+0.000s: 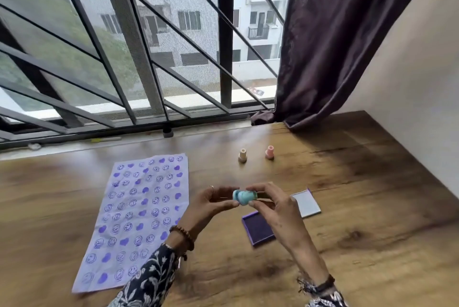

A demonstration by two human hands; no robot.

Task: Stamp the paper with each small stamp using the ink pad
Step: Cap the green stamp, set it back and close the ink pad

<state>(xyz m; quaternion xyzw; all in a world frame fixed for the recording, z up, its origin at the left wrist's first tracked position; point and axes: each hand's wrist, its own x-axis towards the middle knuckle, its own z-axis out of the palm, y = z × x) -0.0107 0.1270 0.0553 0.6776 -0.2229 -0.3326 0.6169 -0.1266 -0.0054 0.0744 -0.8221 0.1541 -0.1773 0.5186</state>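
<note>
Blue stamp (244,197) lies sideways between both hands.

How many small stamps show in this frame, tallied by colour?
Blue stamp, held between the left hand and right hand above the table: 1
Cream stamp, standing on the table: 1
Pink stamp, standing on the table: 1
Total: 3

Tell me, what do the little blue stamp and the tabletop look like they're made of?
The blue stamp looks like smooth moulded plastic, going by its even pastel colour and rounded form. The table shows brown wood grain with a soft sheen; solid wood or laminate, I can't tell.
</note>
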